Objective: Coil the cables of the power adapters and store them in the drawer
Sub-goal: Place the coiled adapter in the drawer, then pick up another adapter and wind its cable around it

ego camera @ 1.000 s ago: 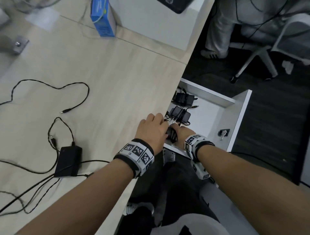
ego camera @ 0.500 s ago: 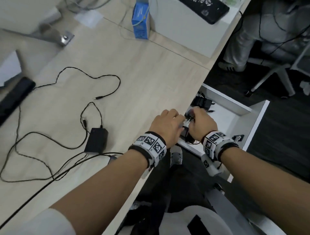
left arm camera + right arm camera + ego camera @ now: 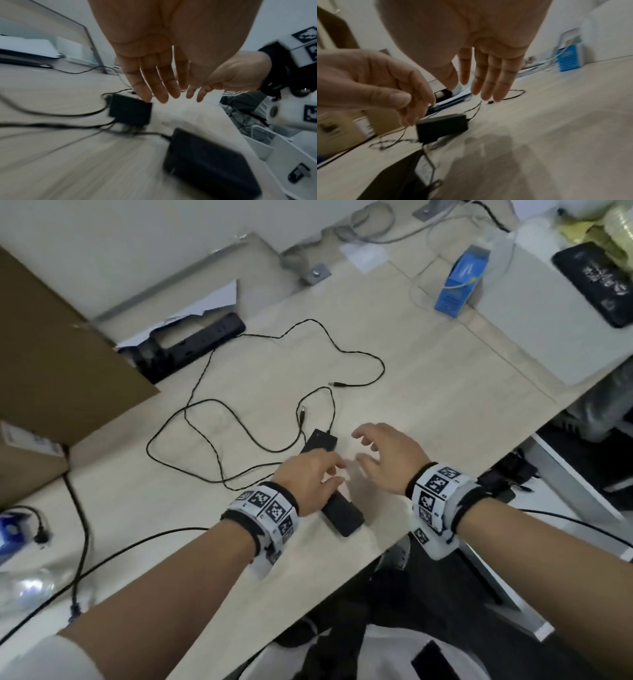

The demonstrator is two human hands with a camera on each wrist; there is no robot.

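Two black power adapters lie on the wooden table. The far adapter (image 3: 320, 441) (image 3: 130, 112) (image 3: 441, 127) is partly under my left hand's fingers, and the near adapter (image 3: 342, 517) (image 3: 211, 162) sits by the table edge. Their thin cables (image 3: 342, 350) sprawl uncoiled across the table. My left hand (image 3: 329, 474) (image 3: 159, 94) hovers just above the far adapter, fingers relaxed, holding nothing. My right hand (image 3: 368, 448) (image 3: 488, 88) is open beside it over bare table. The white drawer (image 3: 561, 474) (image 3: 257, 148) stands open at the right, with coiled adapters (image 3: 513, 470) inside.
A black power strip (image 3: 205, 337) and papers lie at the back left beside a cardboard box (image 3: 51, 354). A blue carton (image 3: 459, 285) and a white box (image 3: 548, 320) stand at the back right. A thicker black cable (image 3: 82, 525) runs along the left.
Both hands have left the drawer and moved left over the table. The coiled adapter my right hand gripped stays in the drawer. My view has swung left.
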